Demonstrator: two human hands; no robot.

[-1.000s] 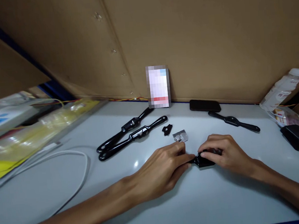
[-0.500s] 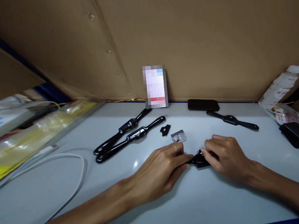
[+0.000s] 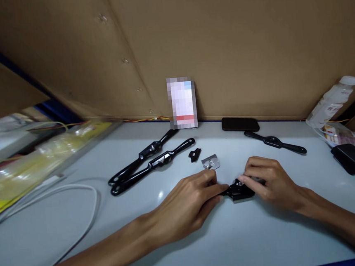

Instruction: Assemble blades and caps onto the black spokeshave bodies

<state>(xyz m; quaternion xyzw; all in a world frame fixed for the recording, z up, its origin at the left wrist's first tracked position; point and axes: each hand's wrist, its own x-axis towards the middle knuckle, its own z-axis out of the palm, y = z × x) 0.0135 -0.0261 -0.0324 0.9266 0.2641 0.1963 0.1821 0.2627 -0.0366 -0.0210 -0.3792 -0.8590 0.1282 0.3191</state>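
A black spokeshave (image 3: 242, 191) lies low over the front of the table between my hands, its flat metal edge facing me. My left hand (image 3: 193, 196) is closed round its left handle. The thumb and forefinger of my right hand (image 3: 267, 183) pinch at a small shiny screw (image 3: 239, 182) on its middle, and the palm covers most of the right handle. Just beyond my left fingers are a loose metal blade (image 3: 211, 161) with small shiny parts on it and a black cap plate (image 3: 194, 154).
Two more spokeshaves (image 3: 137, 175) lie at the left, and a black spokeshave body (image 3: 273, 142) is at the back right. A phone with a lit screen (image 3: 182, 102) leans on the cardboard wall; a dark phone (image 3: 240, 124) lies nearby. A white cable (image 3: 95, 202) loops at left, a bottle (image 3: 331, 101) stands right.
My right fingers have opened up slightly and shifted around the screw, so more of the spokeshave's middle shows. My left hand keeps its grip. The view has shifted slightly.
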